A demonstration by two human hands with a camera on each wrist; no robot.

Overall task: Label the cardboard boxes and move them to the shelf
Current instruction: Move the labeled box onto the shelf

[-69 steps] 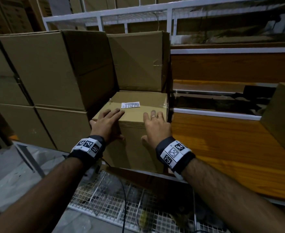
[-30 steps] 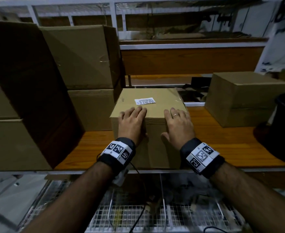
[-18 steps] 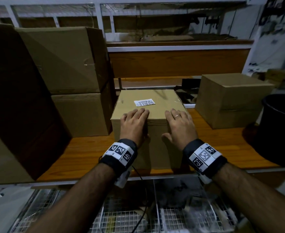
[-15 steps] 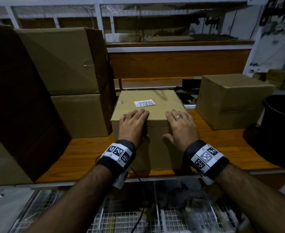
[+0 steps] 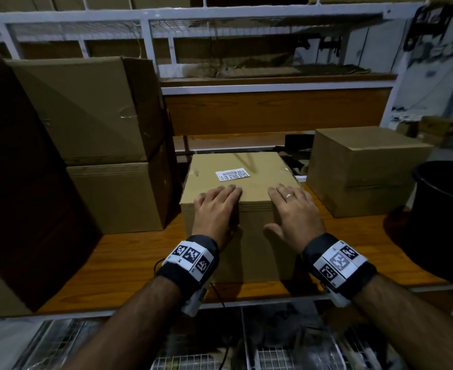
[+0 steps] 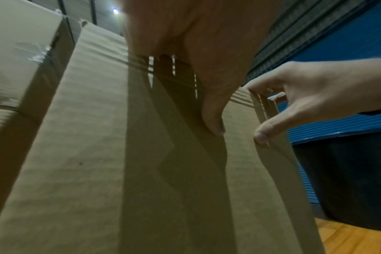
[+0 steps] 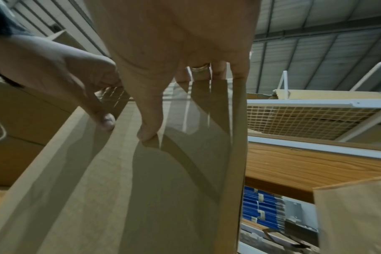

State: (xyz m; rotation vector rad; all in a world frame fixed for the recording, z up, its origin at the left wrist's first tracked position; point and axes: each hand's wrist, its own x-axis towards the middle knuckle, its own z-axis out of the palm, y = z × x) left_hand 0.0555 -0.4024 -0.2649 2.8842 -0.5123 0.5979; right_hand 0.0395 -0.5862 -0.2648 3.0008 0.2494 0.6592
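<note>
A small cardboard box point(image 5: 249, 252) with a white barcode label point(image 5: 232, 174) on top stands on the wooden shelf board point(image 5: 140, 257), near its front edge. My left hand point(image 5: 217, 206) and right hand point(image 5: 295, 209) both lie on its near top edge. The fingers are straight over the top and the thumbs are down on the front face. The left wrist view shows the box front point(image 6: 87, 154) with my left thumb point(image 6: 213, 120) touching it. In the right wrist view my right thumb point(image 7: 150, 130) touches the box front point(image 7: 141, 189). Neither hand grips anything.
Two stacked cardboard boxes point(image 5: 94, 110) stand just left of the labelled box, and a large dark box point(image 5: 19, 182) is further left. Another cardboard box point(image 5: 364, 169) sits to the right on the shelf. A black bucket point(image 5: 447, 217) stands at the far right. A white wire shelf point(image 5: 220, 17) runs overhead.
Since the earliest frame the box has shifted along onto the wooden board, with both hands staying on it. Over the last second the box and hands barely move.
</note>
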